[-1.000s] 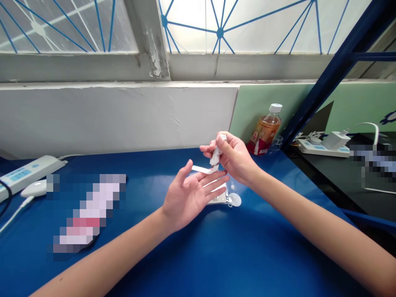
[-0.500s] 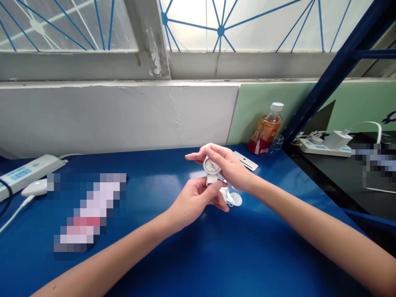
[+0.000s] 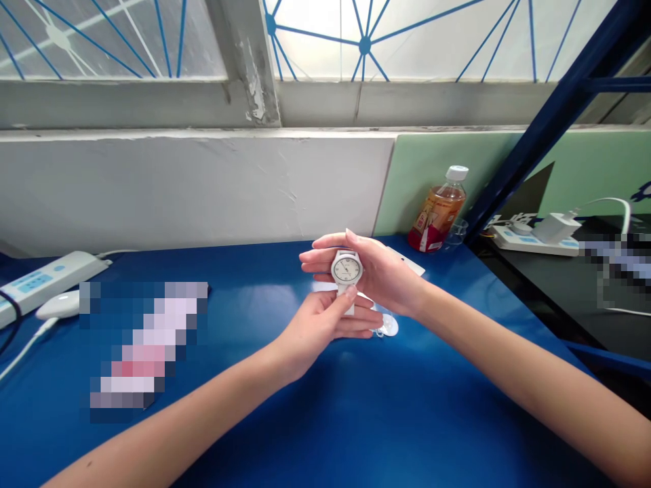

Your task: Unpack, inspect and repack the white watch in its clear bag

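Note:
A white wristwatch (image 3: 346,269) with a round pale dial is held upright above the blue table (image 3: 356,420), its face toward me. My left hand (image 3: 320,327) pinches its lower strap between thumb and fingers. My right hand (image 3: 373,271) sits behind the watch, fingers stretched out to the left and cupping the case. A small white round piece (image 3: 389,326) lies on the table just under my right wrist. A white flat strip (image 3: 414,266) shows behind my right hand.
A bottle of amber drink (image 3: 438,213) stands at the back right by a green panel. A white power strip (image 3: 38,281) and a white mouse (image 3: 57,305) lie far left. A blurred patch covers something at the left. Another power strip with a charger (image 3: 536,237) sits on the black table at the right.
My left hand went from open, palm up, to pinching the strap. My right hand turned the watch upright with its dial toward me and spread its fingers behind it.

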The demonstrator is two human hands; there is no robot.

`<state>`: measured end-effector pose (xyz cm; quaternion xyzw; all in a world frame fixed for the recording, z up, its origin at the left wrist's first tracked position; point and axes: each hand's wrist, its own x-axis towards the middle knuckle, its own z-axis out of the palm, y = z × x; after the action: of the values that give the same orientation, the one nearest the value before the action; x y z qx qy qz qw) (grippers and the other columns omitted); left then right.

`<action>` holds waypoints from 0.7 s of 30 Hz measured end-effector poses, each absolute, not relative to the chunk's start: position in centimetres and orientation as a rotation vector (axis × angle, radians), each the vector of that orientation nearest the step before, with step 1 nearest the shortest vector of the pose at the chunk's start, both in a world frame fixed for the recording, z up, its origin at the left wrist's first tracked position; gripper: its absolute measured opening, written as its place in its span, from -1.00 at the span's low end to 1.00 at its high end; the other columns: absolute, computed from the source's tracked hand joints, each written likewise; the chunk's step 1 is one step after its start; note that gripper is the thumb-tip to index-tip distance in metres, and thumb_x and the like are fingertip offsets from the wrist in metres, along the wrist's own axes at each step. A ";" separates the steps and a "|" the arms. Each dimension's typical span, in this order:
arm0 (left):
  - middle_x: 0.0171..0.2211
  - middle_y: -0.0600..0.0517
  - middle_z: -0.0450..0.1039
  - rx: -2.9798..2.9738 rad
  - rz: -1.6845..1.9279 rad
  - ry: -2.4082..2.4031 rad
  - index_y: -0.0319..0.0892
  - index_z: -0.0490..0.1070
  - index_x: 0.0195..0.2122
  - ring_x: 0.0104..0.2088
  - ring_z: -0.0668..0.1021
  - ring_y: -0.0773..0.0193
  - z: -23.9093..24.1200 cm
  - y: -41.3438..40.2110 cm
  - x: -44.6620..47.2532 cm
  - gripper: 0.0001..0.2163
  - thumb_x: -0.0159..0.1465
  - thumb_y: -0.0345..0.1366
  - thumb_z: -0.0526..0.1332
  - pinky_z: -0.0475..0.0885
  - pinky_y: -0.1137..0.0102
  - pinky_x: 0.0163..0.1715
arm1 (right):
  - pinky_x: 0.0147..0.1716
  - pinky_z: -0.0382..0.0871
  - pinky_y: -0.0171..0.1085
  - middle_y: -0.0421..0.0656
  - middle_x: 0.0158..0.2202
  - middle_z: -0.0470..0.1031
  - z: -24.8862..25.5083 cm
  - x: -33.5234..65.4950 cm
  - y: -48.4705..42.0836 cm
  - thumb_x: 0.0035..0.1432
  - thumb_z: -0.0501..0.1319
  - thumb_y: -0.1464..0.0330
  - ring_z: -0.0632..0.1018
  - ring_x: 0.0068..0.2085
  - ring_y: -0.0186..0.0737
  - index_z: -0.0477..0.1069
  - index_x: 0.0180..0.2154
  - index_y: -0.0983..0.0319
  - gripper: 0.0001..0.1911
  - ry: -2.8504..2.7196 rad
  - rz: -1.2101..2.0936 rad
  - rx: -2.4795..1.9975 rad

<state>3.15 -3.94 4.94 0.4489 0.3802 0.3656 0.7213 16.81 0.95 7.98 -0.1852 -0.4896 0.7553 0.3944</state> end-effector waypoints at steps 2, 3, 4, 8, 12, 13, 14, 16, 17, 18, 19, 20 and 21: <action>-0.24 -0.27 0.61 0.987 0.776 0.826 -0.32 0.49 -0.21 -0.14 0.64 -0.10 4.9 -3.8 3.0 -0.59 0.26 0.03 0.27 0.49 0.12 -0.09 | 0.10 0.37 -0.08 -0.08 -0.05 0.61 7.8 16.8 1.0 0.24 0.19 0.12 0.54 0.08 -0.08 0.53 -0.16 0.18 -0.69 -1.271 1.906 -0.465; -0.24 -0.27 0.61 0.985 0.765 0.824 -0.32 0.50 -0.21 -0.14 0.64 -0.10 4.8 -3.8 2.9 -0.58 0.27 0.03 0.26 0.49 0.12 -0.09 | 0.10 0.37 -0.09 -0.08 -0.04 0.60 7.8 16.8 1.0 0.26 0.19 0.14 0.54 0.08 -0.08 0.53 -0.16 0.19 -0.71 -1.282 1.898 -0.468; -0.25 -0.26 0.61 0.984 0.757 0.823 -0.32 0.50 -0.21 -0.14 0.64 -0.10 4.8 -3.8 2.9 -0.58 0.27 0.03 0.26 0.49 0.12 -0.09 | 0.10 0.37 -0.09 -0.07 -0.04 0.60 7.7 16.8 1.0 0.26 0.18 0.17 0.54 0.07 -0.09 0.53 -0.16 0.20 -0.72 -1.287 1.886 -0.483; -0.25 -0.24 0.62 0.980 0.720 0.775 -0.30 0.49 -0.19 -0.16 0.65 -0.05 4.7 -3.8 2.8 -0.59 0.29 0.02 0.23 0.48 0.13 -0.08 | 0.06 0.40 -0.12 -0.04 -0.10 0.62 7.6 16.5 1.0 0.25 0.18 0.27 0.58 0.00 -0.10 0.54 -0.19 0.24 -0.78 -1.212 1.838 -0.649; -0.26 -0.24 0.62 0.987 0.693 0.727 -0.30 0.48 -0.20 -0.19 0.65 0.00 4.8 -3.9 2.8 -0.61 0.30 0.01 0.22 0.49 0.18 -0.11 | 0.06 0.40 -0.09 -0.05 -0.14 0.63 7.8 16.5 0.8 0.24 0.18 0.29 0.59 -0.03 -0.11 0.54 -0.21 0.23 -0.79 -1.137 1.869 -0.652; -0.27 -0.24 0.62 0.987 0.696 0.735 -0.30 0.49 -0.21 -0.19 0.65 0.00 4.9 -3.9 2.8 -0.61 0.30 0.01 0.23 0.49 0.18 -0.12 | 0.06 0.40 -0.08 -0.05 -0.13 0.63 7.8 16.5 0.8 0.24 0.18 0.28 0.59 -0.02 -0.10 0.54 -0.21 0.23 -0.79 -1.139 1.886 -0.614; -0.27 -0.24 0.62 0.986 0.701 0.747 -0.30 0.49 -0.22 -0.19 0.65 -0.01 4.9 -3.9 2.8 -0.61 0.29 0.01 0.24 0.49 0.18 -0.12 | 0.07 0.40 -0.08 -0.06 -0.12 0.63 7.9 16.6 0.8 0.24 0.18 0.28 0.59 -0.02 -0.10 0.54 -0.21 0.22 -0.79 -1.145 1.900 -0.577; -0.27 -0.24 0.62 0.984 0.707 0.774 -0.30 0.48 -0.23 -0.19 0.65 -0.02 5.0 -3.8 2.8 -0.60 0.29 0.02 0.24 0.49 0.18 -0.12 | 0.07 0.39 -0.09 -0.08 -0.10 0.62 8.0 16.7 0.8 0.23 0.19 0.27 0.58 0.00 -0.10 0.54 -0.21 0.21 -0.80 -1.163 1.918 -0.528; -0.27 -0.24 0.62 0.980 0.707 0.783 -0.30 0.49 -0.23 -0.19 0.65 -0.03 5.0 -3.8 2.7 -0.60 0.29 0.02 0.24 0.48 0.17 -0.11 | 0.08 0.39 -0.10 -0.09 -0.10 0.62 8.0 16.7 0.8 0.23 0.19 0.27 0.58 0.00 -0.11 0.54 -0.21 0.20 -0.80 -1.172 1.922 -0.514; -0.26 -0.24 0.62 0.972 0.705 0.782 -0.30 0.49 -0.22 -0.18 0.65 -0.03 5.1 -3.7 2.7 -0.60 0.29 0.02 0.23 0.48 0.17 -0.11 | 0.08 0.39 -0.11 -0.09 -0.09 0.62 8.0 16.7 0.8 0.23 0.18 0.27 0.58 0.00 -0.12 0.54 -0.21 0.20 -0.80 -1.177 1.922 -0.505; -0.25 -0.25 0.62 0.960 0.700 0.774 -0.30 0.49 -0.22 -0.18 0.65 -0.03 5.1 -3.6 2.6 -0.60 0.29 0.02 0.23 0.48 0.17 -0.11 | 0.07 0.39 -0.12 -0.10 -0.09 0.62 8.0 16.8 0.9 0.24 0.18 0.28 0.58 0.00 -0.12 0.54 -0.21 0.20 -0.80 -1.182 1.921 -0.501; -0.24 -0.25 0.61 0.942 0.690 0.759 -0.30 0.50 -0.21 -0.18 0.65 -0.03 5.1 -3.6 2.5 -0.60 0.30 0.02 0.23 0.48 0.17 -0.10 | 0.07 0.40 -0.13 -0.09 -0.09 0.62 8.0 16.8 0.9 0.24 0.18 0.28 0.58 0.00 -0.12 0.54 -0.21 0.21 -0.80 -1.185 1.916 -0.500; -0.23 -0.25 0.61 0.921 0.676 0.740 -0.30 0.50 -0.20 -0.17 0.65 -0.03 5.1 -3.5 2.4 -0.60 0.30 0.01 0.22 0.47 0.17 -0.09 | 0.07 0.40 -0.14 -0.09 -0.09 0.62 8.0 16.8 0.9 0.24 0.17 0.28 0.58 -0.01 -0.12 0.54 -0.20 0.21 -0.79 -1.185 1.910 -0.505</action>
<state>2.43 -3.52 5.13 0.4259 0.3422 0.3126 0.7770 16.75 0.89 8.01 -0.2004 -0.4700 0.7573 0.4067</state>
